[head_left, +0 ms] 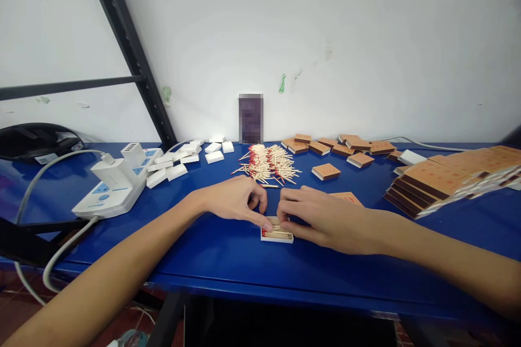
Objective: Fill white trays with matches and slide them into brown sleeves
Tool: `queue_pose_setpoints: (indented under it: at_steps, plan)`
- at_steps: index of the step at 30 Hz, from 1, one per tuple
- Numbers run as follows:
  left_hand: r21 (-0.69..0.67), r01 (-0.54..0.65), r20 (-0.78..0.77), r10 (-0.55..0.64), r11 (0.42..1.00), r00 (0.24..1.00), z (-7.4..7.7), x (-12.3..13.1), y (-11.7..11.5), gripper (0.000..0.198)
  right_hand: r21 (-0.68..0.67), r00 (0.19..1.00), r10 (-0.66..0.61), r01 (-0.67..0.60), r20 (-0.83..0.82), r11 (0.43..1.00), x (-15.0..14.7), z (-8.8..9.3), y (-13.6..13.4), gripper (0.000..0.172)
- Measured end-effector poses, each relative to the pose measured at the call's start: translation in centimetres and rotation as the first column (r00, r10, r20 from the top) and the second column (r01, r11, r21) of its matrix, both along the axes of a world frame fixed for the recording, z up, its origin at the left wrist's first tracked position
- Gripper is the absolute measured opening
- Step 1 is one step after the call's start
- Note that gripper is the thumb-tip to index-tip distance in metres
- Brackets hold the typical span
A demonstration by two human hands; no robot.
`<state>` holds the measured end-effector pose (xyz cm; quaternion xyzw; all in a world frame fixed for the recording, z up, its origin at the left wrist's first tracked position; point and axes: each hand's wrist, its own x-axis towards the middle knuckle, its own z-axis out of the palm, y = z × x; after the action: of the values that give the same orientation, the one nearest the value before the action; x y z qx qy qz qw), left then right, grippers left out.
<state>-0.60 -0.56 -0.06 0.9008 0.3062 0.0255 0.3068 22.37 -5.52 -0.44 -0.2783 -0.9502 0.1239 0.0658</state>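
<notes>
A small white matchbox tray [277, 234] filled with red-tipped matches lies on the blue table [228, 260] in front of me. My left hand [235, 199] rests at its left end, fingers curled, thumb and fingertips pressing on the tray's near-left corner. On the tray's right side is my right hand [321, 216], fingers bent and touching its top edge. A loose heap of matches [269, 164] lies just behind both hands. An orange sleeve [347, 197] peeks out behind my right hand.
Empty white trays [179, 162] are scattered at the back left beside a white power strip [112, 190] with plugs and cables. Orange matchbox sleeves [342, 147] lie at the back right; a flat stack of them [451, 179] is at the right. A black shelf post [134, 59] leans against the wall.
</notes>
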Motion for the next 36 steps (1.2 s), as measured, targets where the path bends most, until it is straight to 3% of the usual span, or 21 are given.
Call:
queue_pose_setpoints:
  at_steps: [4,7,9,12,17,23,28,36]
  plan:
    - [0.064,-0.046,0.137,0.037,0.997,0.990,-0.3,-0.1,0.5,0.040,0.105,0.995,-0.100,0.101,-0.014,0.989,0.0,0.5,1.0,0.028]
    - [0.292,-0.146,0.216,0.083,0.945,0.973,-0.8,-0.2,1.2,0.026,0.259,0.961,-0.277,0.268,-0.002,0.928,0.2,0.6,2.6,0.022]
    - [0.444,-0.142,0.156,0.079,0.885,0.985,-1.2,-0.2,1.6,0.018,0.320,0.930,-0.363,0.328,0.056,0.889,0.1,0.3,3.5,0.020]
    - [0.549,-0.081,0.045,0.068,0.832,0.997,-1.7,-0.1,1.9,0.015,0.370,0.895,-0.420,0.343,0.150,0.863,-0.3,-0.4,4.3,0.021]
    - [0.581,-0.036,-0.025,0.062,0.813,0.998,-1.9,0.2,1.6,0.017,0.404,0.884,-0.424,0.320,0.197,0.857,-1.2,-1.3,4.7,0.025]
    - [0.608,-0.065,-0.038,0.111,0.792,0.993,-1.7,0.2,1.4,0.020,0.413,0.916,-0.364,0.268,0.171,0.870,-1.7,-1.3,4.7,0.022]
    - [0.593,-0.065,-0.057,0.121,0.803,0.991,-1.7,0.2,1.5,0.020,0.360,0.944,-0.293,0.223,0.153,0.906,-1.8,-1.2,4.6,0.019]
    - [0.518,-0.104,0.015,0.113,0.849,0.993,-1.9,0.2,1.7,0.016,0.296,0.950,-0.289,0.243,0.121,0.924,-1.9,-1.4,5.2,0.018]
